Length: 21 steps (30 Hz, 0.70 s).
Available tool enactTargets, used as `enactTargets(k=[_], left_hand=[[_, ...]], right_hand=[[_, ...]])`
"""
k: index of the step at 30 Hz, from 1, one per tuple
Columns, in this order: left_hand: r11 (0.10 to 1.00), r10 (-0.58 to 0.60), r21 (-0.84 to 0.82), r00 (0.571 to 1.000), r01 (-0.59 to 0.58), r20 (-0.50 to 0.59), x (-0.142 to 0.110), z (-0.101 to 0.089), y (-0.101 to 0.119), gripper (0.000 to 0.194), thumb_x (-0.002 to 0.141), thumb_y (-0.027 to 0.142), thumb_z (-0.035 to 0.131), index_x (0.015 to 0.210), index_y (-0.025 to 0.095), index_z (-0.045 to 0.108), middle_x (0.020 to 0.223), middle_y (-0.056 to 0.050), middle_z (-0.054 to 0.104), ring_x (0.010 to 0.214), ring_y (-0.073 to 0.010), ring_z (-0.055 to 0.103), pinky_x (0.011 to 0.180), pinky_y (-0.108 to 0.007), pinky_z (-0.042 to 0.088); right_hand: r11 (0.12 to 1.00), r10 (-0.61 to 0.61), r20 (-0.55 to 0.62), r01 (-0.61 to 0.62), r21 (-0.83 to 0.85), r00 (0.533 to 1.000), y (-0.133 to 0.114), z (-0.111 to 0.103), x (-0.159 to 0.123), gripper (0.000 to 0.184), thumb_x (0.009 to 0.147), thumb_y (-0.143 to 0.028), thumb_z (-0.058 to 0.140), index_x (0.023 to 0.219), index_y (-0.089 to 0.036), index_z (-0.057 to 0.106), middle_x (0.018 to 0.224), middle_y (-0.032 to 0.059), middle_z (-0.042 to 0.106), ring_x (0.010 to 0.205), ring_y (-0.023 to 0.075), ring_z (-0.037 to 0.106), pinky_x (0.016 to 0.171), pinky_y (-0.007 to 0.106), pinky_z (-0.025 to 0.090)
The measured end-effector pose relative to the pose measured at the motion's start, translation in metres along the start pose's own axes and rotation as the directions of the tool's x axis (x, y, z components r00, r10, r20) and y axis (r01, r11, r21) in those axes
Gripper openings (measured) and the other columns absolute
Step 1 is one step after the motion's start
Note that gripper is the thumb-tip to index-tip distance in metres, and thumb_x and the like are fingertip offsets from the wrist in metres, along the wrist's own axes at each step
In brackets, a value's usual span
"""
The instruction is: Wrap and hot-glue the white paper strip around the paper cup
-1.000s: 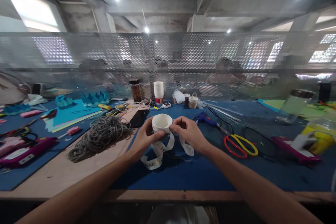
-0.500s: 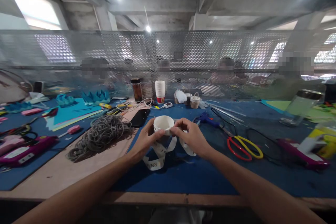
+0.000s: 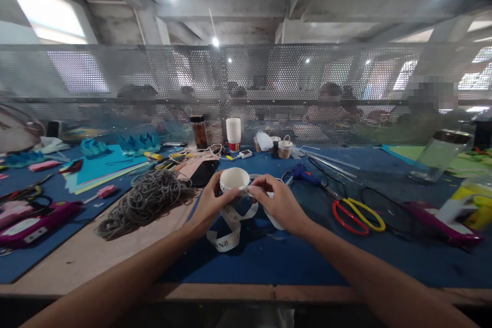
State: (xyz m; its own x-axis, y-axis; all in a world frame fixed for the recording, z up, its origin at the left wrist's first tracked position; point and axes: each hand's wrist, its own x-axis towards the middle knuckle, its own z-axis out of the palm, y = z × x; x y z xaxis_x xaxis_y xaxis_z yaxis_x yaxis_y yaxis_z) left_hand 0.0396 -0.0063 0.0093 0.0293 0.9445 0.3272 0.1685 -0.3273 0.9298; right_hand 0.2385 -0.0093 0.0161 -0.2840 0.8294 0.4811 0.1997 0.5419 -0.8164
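My left hand [image 3: 213, 199] is wrapped round a white paper cup [image 3: 234, 178], its thumb pressing near the rim at the front. The cup tilts so that its inside faces me. A white ribbon [image 3: 227, 242] printed with dark letters runs from the cup and hangs in loops below it, down toward the blue mat. At the cup's right side, my right hand [image 3: 277, 200] pinches the ribbon between thumb and fingers. How the ribbon lies on the cup's far side is hidden.
A tangle of grey cord [image 3: 148, 200] lies left. To the right are a blue glue gun [image 3: 305, 174], red-and-yellow-handled scissors [image 3: 355, 215] and a glass jar [image 3: 438, 156]. Stacked paper cups [image 3: 233, 133], small baskets [image 3: 284, 147] and a dark jar [image 3: 199, 132] stand before a perforated screen [image 3: 265, 72].
The cup has shifted slightly left and tipped more toward me. My right hand has moved slightly left along with it, still pinching the ribbon.
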Motion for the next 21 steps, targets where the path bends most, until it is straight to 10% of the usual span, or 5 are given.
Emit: enactTargets(k=[21], left_hand=[[0.931,-0.042,-0.354,0.991,0.084,0.126,-0.0027,-0.0001,0.0024,0.043,0.079,0.036,0.073,0.116,0.017,0.061,0.108,-0.008,0.067,0.097,-0.0234,0.063,0.083,-0.034,0.052]], right_hand=[[0.992,-0.079,0.038,0.083,-0.099,0.996,-0.007,-0.0019,-0.0029,0.021,0.1,-0.036,0.049,0.095,-0.022,0.064,0.089,0.0021,0.069,0.079,0.0173,0.065,0.073,0.028,0.047]])
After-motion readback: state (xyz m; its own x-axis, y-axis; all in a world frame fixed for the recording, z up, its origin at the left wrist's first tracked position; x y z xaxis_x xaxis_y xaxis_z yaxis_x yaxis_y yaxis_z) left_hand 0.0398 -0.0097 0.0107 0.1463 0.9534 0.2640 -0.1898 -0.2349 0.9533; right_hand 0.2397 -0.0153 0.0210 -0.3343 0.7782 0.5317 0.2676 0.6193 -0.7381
